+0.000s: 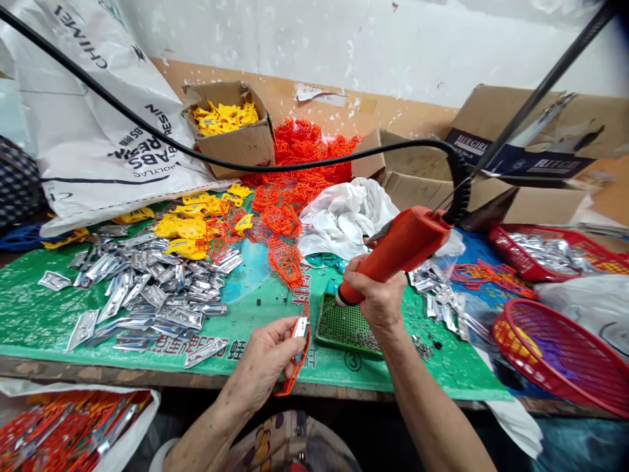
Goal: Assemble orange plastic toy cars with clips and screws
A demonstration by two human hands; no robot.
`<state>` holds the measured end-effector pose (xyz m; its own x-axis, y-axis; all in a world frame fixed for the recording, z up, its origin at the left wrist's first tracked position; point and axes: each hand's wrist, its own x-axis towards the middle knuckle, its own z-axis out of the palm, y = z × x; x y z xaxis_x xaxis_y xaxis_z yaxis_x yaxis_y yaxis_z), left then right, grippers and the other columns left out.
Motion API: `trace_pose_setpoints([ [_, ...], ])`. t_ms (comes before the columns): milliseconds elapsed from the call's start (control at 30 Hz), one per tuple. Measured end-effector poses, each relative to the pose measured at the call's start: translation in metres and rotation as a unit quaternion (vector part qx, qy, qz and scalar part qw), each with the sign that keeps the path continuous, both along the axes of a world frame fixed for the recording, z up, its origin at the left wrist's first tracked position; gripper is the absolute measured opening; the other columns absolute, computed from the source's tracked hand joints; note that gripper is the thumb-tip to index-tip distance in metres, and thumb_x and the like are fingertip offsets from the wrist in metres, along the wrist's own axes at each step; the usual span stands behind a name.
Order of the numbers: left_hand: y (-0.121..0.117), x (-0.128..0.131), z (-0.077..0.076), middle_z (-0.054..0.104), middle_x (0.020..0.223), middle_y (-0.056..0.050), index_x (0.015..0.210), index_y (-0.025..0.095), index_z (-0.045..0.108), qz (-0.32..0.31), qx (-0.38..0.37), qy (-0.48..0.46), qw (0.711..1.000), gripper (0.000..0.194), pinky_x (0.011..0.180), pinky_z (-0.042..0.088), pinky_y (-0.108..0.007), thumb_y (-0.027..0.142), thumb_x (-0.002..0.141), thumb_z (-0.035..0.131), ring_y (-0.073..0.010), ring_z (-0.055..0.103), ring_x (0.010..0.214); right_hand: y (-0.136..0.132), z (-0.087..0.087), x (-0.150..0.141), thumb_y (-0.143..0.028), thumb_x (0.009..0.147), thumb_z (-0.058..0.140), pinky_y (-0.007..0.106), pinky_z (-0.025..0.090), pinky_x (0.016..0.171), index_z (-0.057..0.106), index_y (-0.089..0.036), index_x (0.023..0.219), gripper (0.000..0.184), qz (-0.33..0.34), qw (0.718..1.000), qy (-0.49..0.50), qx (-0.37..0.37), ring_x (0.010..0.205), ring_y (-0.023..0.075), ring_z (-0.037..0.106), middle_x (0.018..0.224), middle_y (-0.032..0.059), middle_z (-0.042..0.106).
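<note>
My left hand [268, 357] pinches an orange plastic frame [297, 375] with a shiny metal plate [300, 326] on it, near the table's front edge. In my right hand [381, 298] is a red electric screwdriver [396, 252], its dark nose tilted down to the left. That nose is above a green perforated tray [344, 318] holding many small screws [366, 339], and apart from the orange frame. Left of my left hand lies a heap of silver metal plates [162, 288]. My fingers partly cover the frame and plate.
Yellow plastic parts [184, 226] and orange mesh-like frames [285, 216] pile up behind. A black cable [295, 166] crosses overhead. Red baskets [565, 347] stand at right, a white cloth [348, 213] at centre. A bag of assembled orange pieces [69, 426] sits at lower left.
</note>
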<state>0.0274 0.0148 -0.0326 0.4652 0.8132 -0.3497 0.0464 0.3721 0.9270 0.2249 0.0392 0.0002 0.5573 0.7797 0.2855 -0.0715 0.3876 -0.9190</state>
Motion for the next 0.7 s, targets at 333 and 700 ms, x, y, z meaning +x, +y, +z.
trace_pose_setpoints([
  [333,0.002,0.004,0.012,0.056,0.059,0.004,0.085,0.014,0.07,0.005,-0.006,0.037,0.999,0.027,0.041,0.037,-0.018,0.038,0.076,0.062,-0.0055,0.042,0.04,0.0,-0.001,-0.002,-0.014,0.054,0.078,0.028,0.044,0.053,0.066,-0.017,0.06,0.014,0.015,1.0,-0.003,0.011,0.055,0.0123,0.053,0.062,-0.0026,0.063],
  [700,0.023,0.01,0.027,0.05,0.05,0.007,0.079,0.016,0.063,-0.094,0.071,0.156,0.981,0.019,0.04,0.037,-0.021,0.033,0.075,0.055,-0.0099,0.044,0.04,-0.007,0.022,0.004,-0.01,0.055,0.075,0.029,0.046,0.055,0.064,-0.018,0.064,0.017,0.026,0.999,0.021,0.037,0.056,0.0124,0.055,0.061,-0.0039,0.062],
])
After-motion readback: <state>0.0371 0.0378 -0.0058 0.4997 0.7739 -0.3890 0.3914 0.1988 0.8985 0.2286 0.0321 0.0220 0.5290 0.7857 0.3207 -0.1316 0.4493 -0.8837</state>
